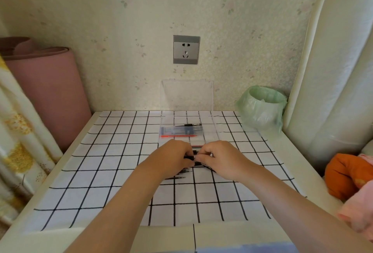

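— The box at the far side?
— Clear, glossy plastic. The checked cloth on the surface looks matt and smooth.
— The black pen?
— Shiny plastic. The green bag, far right, is thin crinkled film. The pink roll, left, is matt.

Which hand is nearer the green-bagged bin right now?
Right. The right hand is on the near side of the green-bagged bin and to its left; the left hand is farther left. Both grip black pens.
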Tool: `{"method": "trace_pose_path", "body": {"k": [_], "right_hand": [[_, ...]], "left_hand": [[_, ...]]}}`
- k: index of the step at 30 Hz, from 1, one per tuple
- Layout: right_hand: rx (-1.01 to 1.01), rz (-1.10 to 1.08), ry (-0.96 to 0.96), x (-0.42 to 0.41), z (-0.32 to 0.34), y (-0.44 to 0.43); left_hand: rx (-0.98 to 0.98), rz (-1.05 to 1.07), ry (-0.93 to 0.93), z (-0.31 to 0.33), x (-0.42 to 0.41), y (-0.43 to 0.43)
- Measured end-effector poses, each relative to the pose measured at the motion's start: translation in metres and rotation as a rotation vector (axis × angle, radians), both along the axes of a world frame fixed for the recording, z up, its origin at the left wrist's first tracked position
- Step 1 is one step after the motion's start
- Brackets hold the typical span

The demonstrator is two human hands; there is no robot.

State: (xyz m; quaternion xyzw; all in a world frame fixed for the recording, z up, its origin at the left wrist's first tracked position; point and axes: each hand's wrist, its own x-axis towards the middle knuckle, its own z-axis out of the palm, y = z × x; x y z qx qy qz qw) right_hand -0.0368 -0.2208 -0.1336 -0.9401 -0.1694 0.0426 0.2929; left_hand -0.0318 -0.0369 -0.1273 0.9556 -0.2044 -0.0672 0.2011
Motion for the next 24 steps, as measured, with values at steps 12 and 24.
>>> {"method": "trace_pose_path", "body": {"k": [12, 24], "right_hand": [[-0.060, 0.006, 0.031, -0.0003, -0.0007, -0.0035], [-0.094, 0.018, 0.000, -0.0006, 0.0048, -0.0037]], "left_hand": [[0.001, -0.001, 0.014, -0.0035, 0.0009, -0.0010], [-0.012, -0.014, 0.006, -0.0051, 0.0025, -0.0009]]}}
